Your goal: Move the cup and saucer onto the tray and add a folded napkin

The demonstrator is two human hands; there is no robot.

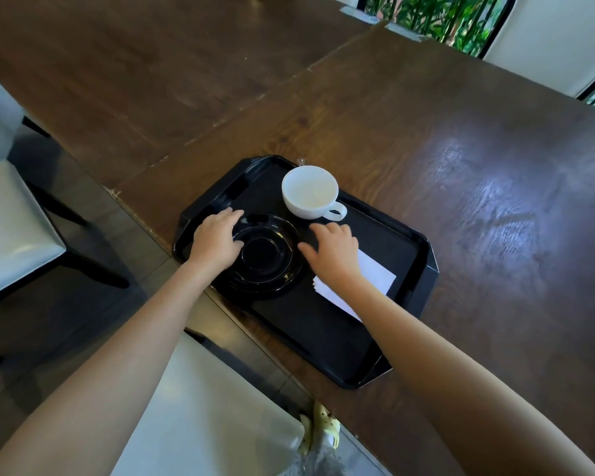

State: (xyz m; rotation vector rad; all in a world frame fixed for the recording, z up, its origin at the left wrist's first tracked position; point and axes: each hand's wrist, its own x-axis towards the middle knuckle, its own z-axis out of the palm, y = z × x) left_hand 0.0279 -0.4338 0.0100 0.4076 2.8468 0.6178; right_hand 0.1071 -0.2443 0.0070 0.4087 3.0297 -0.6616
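A black tray (406,255) lies on the dark wooden table. On its far part stands a white cup (310,192), upright, handle pointing right, apart from the saucer. A black saucer (268,255) sits on the tray's left side, overlapping the tray's near rim. My left hand (217,240) rests on the saucer's left edge, fingers curled over the rim. My right hand (334,249) hovers just right of the saucer, fingers spread, thumb close to its edge. A white folded napkin (375,274) lies on the tray, partly hidden under my right wrist.
The wooden table (461,166) stretches far and right. A grey-seated chair (11,207) stands at left, and another pale seat (203,407) is below my arms. A window with plants (443,18) is at the far right.
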